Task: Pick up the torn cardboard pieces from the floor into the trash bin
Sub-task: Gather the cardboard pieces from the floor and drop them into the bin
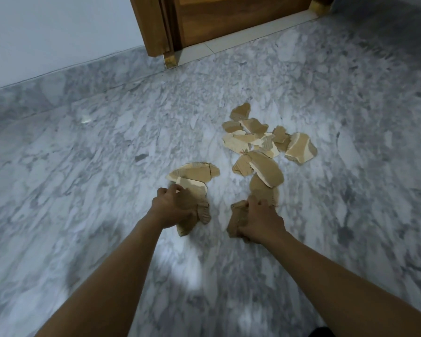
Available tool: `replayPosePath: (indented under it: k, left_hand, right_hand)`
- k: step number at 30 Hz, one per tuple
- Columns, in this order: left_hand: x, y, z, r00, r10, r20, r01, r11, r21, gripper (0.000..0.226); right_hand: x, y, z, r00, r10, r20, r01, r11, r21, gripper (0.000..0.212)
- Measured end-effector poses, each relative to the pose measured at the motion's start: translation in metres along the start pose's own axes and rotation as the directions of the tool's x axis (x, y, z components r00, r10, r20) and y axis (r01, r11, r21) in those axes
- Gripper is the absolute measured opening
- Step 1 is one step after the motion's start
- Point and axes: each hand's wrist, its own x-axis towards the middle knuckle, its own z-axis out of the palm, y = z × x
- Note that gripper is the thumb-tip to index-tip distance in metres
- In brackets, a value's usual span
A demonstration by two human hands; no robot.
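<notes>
Covered by one view alone, the scene is recorded from a wide-angle camera worn on the person's head and tilted forward and steeply down onto a grey marble floor (83, 190). Both forearms are seen entering from the bottom edge. The left hand (170, 205) and right hand (260, 224) are framed just below centre, nearest the lens. The torn cardboard pieces (265, 169) are caught a little farther out, right of centre. The far end of the frame is closed by a white wall (46, 32) at upper left and a wooden door (229, 18) along the top. The outer edges are blurred.
</notes>
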Motion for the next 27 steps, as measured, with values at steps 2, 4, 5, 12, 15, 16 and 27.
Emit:
replayPosePath:
  k: [2, 4, 5, 12, 15, 16, 27]
  left_hand:
    - [0.002, 0.003, 0.014, 0.997, 0.053, -0.055, -0.041, 0.98, 0.194, 0.083]
    - [0.006, 0.003, 0.023, 0.991, 0.011, -0.13, 0.012, 0.984, 0.177, 0.084]
    - [0.006, 0.004, 0.023, 0.989, -0.041, -0.142, 0.059, 0.99, 0.127, 0.087]
    - [0.014, -0.003, 0.018, 0.995, -0.094, 0.033, 0.088, 0.987, 0.136, 0.08]
    - [0.01, -0.005, 0.0, 0.983, 0.045, 0.176, -0.033, 0.997, -0.073, 0.04]
    - [0.011, -0.003, -0.01, 0.983, 0.06, 0.174, -0.051, 0.997, -0.058, 0.035]
    - [0.074, 0.056, 0.004, 0.999, 0.026, 0.045, -0.038, 0.955, 0.294, 0.104]
  right_hand:
    - [0.002, 0.001, 0.006, 0.998, 0.046, -0.031, -0.044, 0.997, 0.061, 0.091]
    - [0.005, 0.0, 0.007, 0.998, 0.066, -0.017, -0.063, 0.989, 0.134, 0.079]
    - [0.006, 0.0, 0.007, 0.999, 0.051, 0.0, -0.05, 0.988, 0.149, 0.065]
    - [0.009, 0.002, -0.024, 0.927, -0.102, 0.362, 0.043, 0.985, 0.167, 0.036]
    - [0.015, 0.0, -0.047, 0.943, -0.126, 0.308, 0.1, 0.99, 0.098, 0.035]
    - [0.018, -0.003, -0.049, 0.948, -0.13, 0.289, 0.12, 0.991, 0.054, 0.038]
    - [0.023, -0.027, 0.01, 0.995, -0.083, 0.054, 0.086, 0.995, -0.052, 0.054]
